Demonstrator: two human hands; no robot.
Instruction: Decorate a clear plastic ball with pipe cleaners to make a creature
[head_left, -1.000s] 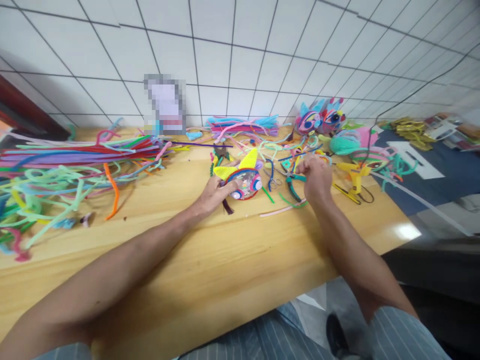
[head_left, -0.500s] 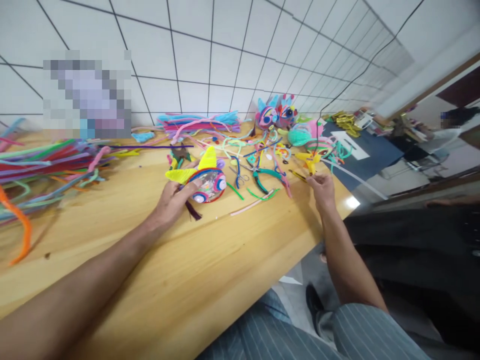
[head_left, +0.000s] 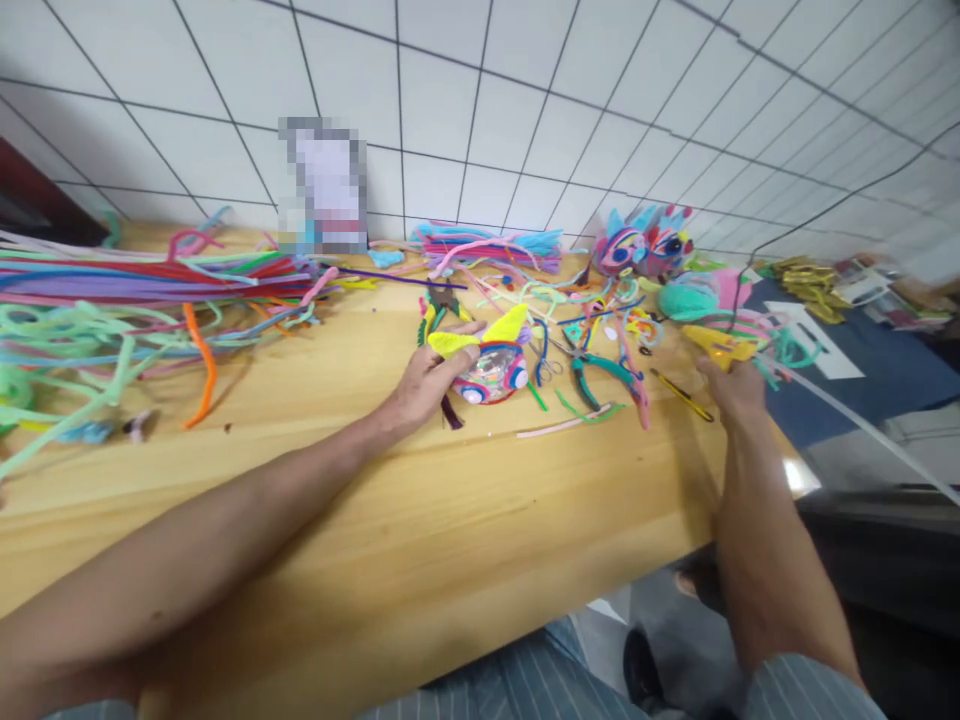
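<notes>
My left hand [head_left: 426, 385] is closed on a round craft figure [head_left: 491, 372] with two yellow ears, pink-and-blue ringed eyes and a shiny middle, held low over the wooden table [head_left: 450, 520]. A dark tassel [head_left: 451, 412] hangs beneath it. My right hand [head_left: 739, 385] grips a yellow glue gun [head_left: 720, 345] at the table's right end, a glue stick trailing to the right. Between the hands lie teal-handled pliers [head_left: 592, 375], small scissors [head_left: 551, 370] and a yellow-and-black craft knife [head_left: 682, 394].
Bundles of coloured pipe cleaners [head_left: 150, 285] cover the left side; another bundle [head_left: 487, 248] lies by the tiled wall. Finished figures [head_left: 621, 245] stand at the back right, near a blue mat [head_left: 900, 360]. A blurred upright object [head_left: 334, 190] leans on the wall.
The view has swung left, so things sit further right in the picture. The glue gun has tilted and its body shows more; my left hand still holds the figure.
</notes>
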